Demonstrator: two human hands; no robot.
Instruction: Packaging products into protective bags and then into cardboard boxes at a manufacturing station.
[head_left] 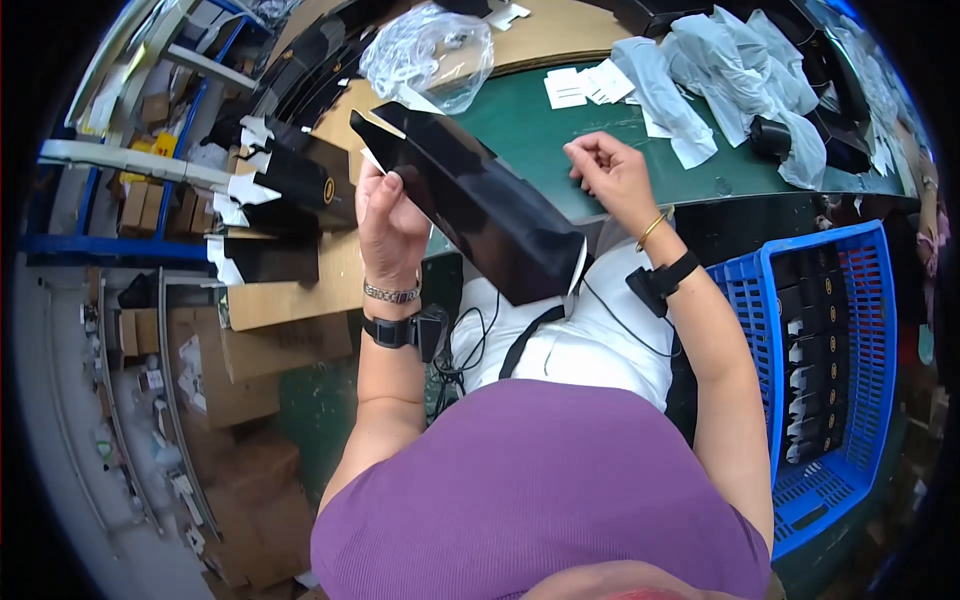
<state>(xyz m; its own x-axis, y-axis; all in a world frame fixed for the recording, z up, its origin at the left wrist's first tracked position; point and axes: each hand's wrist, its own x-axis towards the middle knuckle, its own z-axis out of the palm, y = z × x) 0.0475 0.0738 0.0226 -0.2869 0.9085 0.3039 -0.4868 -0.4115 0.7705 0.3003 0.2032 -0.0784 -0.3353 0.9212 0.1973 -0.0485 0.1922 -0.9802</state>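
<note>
My left hand [388, 222] is closed on one end of a long black cardboard box [490, 200], its thumb pressed on the near face. The box tilts down to the right across my lap, with flaps standing out at the held end and a pale edge at the lower end. Over the green table's edge, my right hand [612, 172] hovers apart from the box. Its fingers are curled in, and nothing shows between them.
Black boxes with white torn-looking flaps [255, 205] stand at left. A blue crate [770, 300] of similar boxes is at right. Clear plastic bags [425, 55], white paper slips [585, 86] and grey plastic bags [740, 70] lie on the green table [540, 110].
</note>
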